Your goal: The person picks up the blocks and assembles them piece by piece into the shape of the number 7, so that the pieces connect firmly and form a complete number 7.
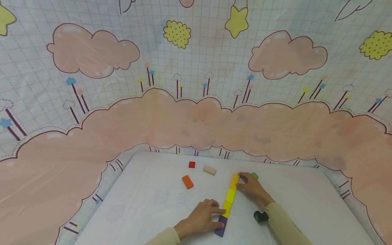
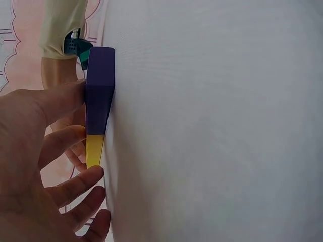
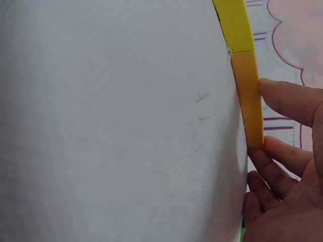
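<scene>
Four blocks lay end to end in a line on the white table (image 1: 147, 200): a purple block (image 2: 101, 96) nearest the person, then a near yellow block (image 1: 227, 206), a middle yellow block (image 1: 230, 195) and, at the far end, an orange-yellow block (image 3: 248, 101). The left hand (image 1: 203, 216) had its thumb on the purple block and its fingertips, set apart from the thumb, against the near yellow block. The right hand (image 1: 252, 186) rested its thumb on the long side of the orange-yellow block and its forefinger at that block's far end corner, a gap between the two; its other fingers were loosely bent. A green block (image 1: 255, 175) showed partly behind the right hand.
</scene>
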`<state>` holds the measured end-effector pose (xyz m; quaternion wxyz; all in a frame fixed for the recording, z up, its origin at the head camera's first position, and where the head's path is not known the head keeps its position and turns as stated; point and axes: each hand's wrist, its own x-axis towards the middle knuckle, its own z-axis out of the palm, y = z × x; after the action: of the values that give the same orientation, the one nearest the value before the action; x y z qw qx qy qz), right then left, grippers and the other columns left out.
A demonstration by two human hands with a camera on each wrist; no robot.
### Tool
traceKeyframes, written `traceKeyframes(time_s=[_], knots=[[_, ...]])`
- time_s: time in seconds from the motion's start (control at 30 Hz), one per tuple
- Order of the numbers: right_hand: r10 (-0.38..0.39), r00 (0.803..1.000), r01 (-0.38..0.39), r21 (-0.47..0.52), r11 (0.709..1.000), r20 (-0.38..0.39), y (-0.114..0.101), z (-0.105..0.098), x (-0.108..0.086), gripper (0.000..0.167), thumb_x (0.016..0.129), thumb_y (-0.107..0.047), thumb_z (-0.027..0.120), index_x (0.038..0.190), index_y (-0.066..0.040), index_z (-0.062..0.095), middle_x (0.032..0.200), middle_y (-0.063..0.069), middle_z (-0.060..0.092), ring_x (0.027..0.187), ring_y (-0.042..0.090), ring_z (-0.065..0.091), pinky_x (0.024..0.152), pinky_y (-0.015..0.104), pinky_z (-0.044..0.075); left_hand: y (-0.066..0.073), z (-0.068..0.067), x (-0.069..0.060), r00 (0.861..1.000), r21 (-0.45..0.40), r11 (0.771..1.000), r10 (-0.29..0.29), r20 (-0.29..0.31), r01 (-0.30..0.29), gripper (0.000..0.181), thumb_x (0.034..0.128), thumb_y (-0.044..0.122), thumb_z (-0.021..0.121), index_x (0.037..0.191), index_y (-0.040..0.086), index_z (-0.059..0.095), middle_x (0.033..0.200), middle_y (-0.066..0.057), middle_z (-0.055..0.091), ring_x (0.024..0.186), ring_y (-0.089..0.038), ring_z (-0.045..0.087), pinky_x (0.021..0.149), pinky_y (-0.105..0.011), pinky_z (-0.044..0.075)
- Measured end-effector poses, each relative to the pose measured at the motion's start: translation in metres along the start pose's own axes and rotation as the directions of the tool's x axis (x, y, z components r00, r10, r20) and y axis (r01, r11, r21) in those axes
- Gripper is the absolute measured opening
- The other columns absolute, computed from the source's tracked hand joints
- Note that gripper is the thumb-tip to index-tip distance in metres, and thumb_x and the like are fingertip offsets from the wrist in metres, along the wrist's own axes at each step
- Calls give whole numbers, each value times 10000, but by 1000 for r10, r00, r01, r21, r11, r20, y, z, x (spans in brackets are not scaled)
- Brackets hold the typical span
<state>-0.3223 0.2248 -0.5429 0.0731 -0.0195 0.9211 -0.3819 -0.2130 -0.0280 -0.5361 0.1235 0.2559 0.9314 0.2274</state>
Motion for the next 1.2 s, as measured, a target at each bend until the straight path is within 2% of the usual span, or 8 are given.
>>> traceKeyframes(time_s=[0.6,0.83,1.03,1.2], knots=[[-20,1000,20,-15,1000,-5,-1,0,-2,569,900,-225,696,1411,-77,496,1502,195,435,1412,411,353,1163,595,244,0,2,0,999,-2,1000,21,-40,-21,446,833,500,726,1264,421,638,1215,120,578,1105,-95,492,976,-335,446],[-8,1000,8,-7,1000,-5,0,2,-2,573,899,-243,702,1411,-85,500,1505,193,433,1416,411,347,1164,594,243,1,2,0,999,2,1000,18,-36,-18,414,857,485,707,1260,417,641,1204,124,583,1087,-87,491,969,-326,449],[-14,1000,14,-20,1000,-7,1,1,-2,574,899,-253,698,1412,-89,498,1504,189,435,1412,411,352,1161,596,248,1,-1,0,999,-55,998,8,-35,-10,363,896,450,677,1251,380,656,1203,122,583,1074,-74,493,960,-321,461],[-17,1000,17,-12,1000,-11,0,1,-3,576,895,-248,700,1410,-84,500,1499,192,441,1410,414,354,1161,598,246,0,-7,5,998,-104,994,15,-65,-22,370,920,406,662,1275,300,651,1225,88,594,1088,-72,520,989,-328,487]])
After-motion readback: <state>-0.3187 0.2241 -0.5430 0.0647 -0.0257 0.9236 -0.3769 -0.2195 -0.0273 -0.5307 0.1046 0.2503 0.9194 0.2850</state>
